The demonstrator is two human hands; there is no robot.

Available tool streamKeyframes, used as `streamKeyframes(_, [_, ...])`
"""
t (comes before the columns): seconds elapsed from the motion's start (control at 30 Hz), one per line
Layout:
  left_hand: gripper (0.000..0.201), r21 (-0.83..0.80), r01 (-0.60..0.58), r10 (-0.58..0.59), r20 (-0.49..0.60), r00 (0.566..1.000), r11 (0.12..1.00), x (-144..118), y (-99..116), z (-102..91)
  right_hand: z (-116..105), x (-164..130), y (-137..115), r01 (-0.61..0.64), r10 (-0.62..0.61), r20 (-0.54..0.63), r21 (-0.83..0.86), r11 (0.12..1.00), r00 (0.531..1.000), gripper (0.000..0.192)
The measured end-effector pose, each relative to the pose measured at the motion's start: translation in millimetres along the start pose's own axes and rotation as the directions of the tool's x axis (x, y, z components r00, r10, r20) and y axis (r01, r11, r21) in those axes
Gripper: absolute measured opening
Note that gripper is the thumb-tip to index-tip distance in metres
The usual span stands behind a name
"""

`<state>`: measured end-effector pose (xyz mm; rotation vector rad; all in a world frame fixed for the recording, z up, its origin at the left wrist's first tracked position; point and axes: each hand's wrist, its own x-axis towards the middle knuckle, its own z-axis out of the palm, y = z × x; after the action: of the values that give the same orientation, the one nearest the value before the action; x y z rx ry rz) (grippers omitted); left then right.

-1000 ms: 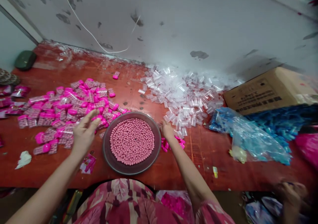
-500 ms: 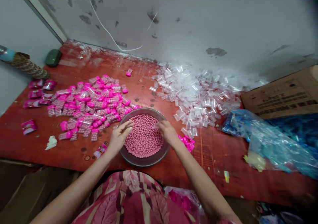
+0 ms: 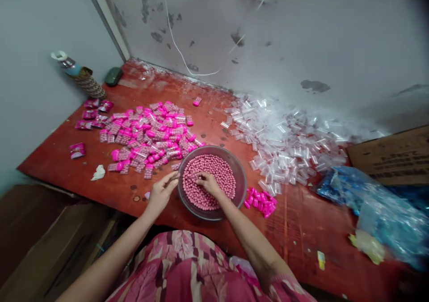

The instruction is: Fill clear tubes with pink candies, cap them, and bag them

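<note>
A dark round bowl [image 3: 241, 177] full of small pink balls [image 3: 219, 170] stands at the table's front edge. My right hand [image 3: 210, 185] is over the balls, fingers pinched on a small clear plastic bottle [image 3: 192, 176], which is faint against the pink. Just outside the bowl's left rim is my left hand [image 3: 160, 194], its fingers curved and slightly apart, with nothing visible between them. To the left spreads a heap of filled bottles [image 3: 150, 134] with bright pink caps. Loose pink caps [image 3: 260, 201] lie right of the bowl. Beyond them is a pile of clear bottles [image 3: 284, 136].
Several pink packets [image 3: 90, 114] and a thermos-like flask [image 3: 83, 78] are at the far left, beside a green case [image 3: 113, 76]. On the right, blue plastic bags [image 3: 385, 203] lie against a cardboard box [image 3: 395, 157]. A white cord [image 3: 177, 43] hangs along the wall.
The camera view has swung left. My right hand has moved from the bowl's right side down onto the balls at its middle-left. My left hand has drawn back outside the rim.
</note>
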<state>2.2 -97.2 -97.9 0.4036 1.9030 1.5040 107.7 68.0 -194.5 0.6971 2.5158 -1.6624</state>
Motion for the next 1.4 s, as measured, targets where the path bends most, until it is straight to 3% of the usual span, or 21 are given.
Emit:
streamKeyframes(0.2, [0.047, 0.183, -0.077, 0.041, 0.192, 0.981, 0.98, 12, -4, 29.0, -20, -29, -25, 0.065, -0.048, -0.07, 0.262, 0.963, 0.996, 0.021])
streamKeyframes(0.3, [0.038, 0.177, -0.107, 0.059, 0.259, 0.964, 0.978, 18, 2, 48.0, -27, -42, -36, 0.093, -0.062, -0.106, 0.326, 0.941, 0.992, 0.025])
streamKeyframes(0.37, [0.034, 0.11, -0.068, 0.03, 0.313, 0.949, 0.992, 20, 5, 57.6, -35, -50, -40, 0.101, -0.053, -0.146, 0.345, 0.933, 0.988, 0.028])
streamKeyframes(0.5, [0.041, 0.018, 0.037, -0.041, 0.398, 0.916, 0.999, 22, 7, 67.7, -65, -69, -49, 0.199, -0.152, -0.271, 0.158, 0.967, 0.95, 0.046])
streamKeyframes(0.63, [0.043, 0.026, 0.059, -0.064, 0.545, 0.836, 0.998, 24, 12, 72.0, -92, -81, -58, 0.373, -0.377, -0.172, -0.061, 0.926, 0.91, 0.036])
streamKeyframes(0.73, [0.044, 0.076, 0.031, -0.071, 0.626, 0.776, 0.997, 26, 15, 74.3, -96, -87, -60, 0.406, -0.421, -0.133, -0.128, 0.905, 0.897, 0.024])
streamKeyframes(0.83, [0.042, 0.175, -0.077, -0.061, 0.671, 0.739, 0.982, 26, 14, 74.7, -90, -94, -55, 0.342, -0.354, -0.096, -0.124, 0.932, 0.93, 0.022])
streamKeyframes(0.97, [0.037, 0.291, -0.189, -0.079, 0.711, 0.699, 0.938, 22, 5, 74.4, -73, -106, -41, 0.15, -0.156, -0.057, -0.09, 0.984, 0.986, 0.019])
streamKeyframes(1.07, [0.036, 0.341, -0.158, -0.124, 0.674, 0.728, 0.926, 20, -6, 77.2, -59, -114, -32, 0.077, -0.081, -0.089, -0.055, 0.996, 0.993, 0.011])
streamKeyframes(1.17, [0.04, 0.315, -0.021, -0.185, 0.611, 0.77, 0.949, 23, -16, 81.6, -55, -121, -24, 0.027, -0.029, -0.163, -0.016, 1.0, 0.986, 0.011])
streamKeyframes(1.27, [0.05, 0.181, 0.212, -0.277, 0.534, 0.799, 0.96, 28, -21, 84.4, -66, -127, -12, -0.078, 0.058, -0.359, -0.041, 0.996, 0.931, 0.019])
streamKeyframes(1.4, [0.051, -0.032, 0.354, -0.3, 0.461, 0.835, 0.935, 30, -13, 87.4, -94, -140, 21, -0.34, 0.196, -0.614, -0.126, 0.932, 0.765, 0.027])
